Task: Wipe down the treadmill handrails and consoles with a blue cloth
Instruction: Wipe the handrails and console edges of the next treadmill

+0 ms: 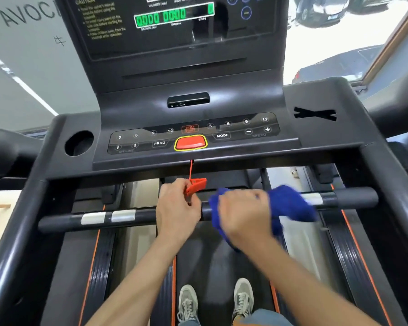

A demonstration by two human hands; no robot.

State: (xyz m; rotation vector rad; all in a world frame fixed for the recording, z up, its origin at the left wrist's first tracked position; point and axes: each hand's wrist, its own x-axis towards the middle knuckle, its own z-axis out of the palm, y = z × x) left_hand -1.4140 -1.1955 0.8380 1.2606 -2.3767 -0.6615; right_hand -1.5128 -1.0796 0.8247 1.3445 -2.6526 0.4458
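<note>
A black front handrail (64, 221) with silver sensor patches runs across the treadmill below the console (193, 109). My right hand (242, 214) grips a blue cloth (290, 203) wrapped over the middle of that bar; the cloth is motion-blurred and spreads to the right. My left hand (177, 208) sits just left of it at the bar and pinches the orange safety clip (196, 187), which hangs by a red cord from under the red stop button (190, 142).
Side handrails (14, 243) slope down on both edges of the view. A cup holder (79, 143) is left of the button panel (264, 128). My shoes (187, 302) stand on the belt (212, 262). Parked cars show through the window at upper right.
</note>
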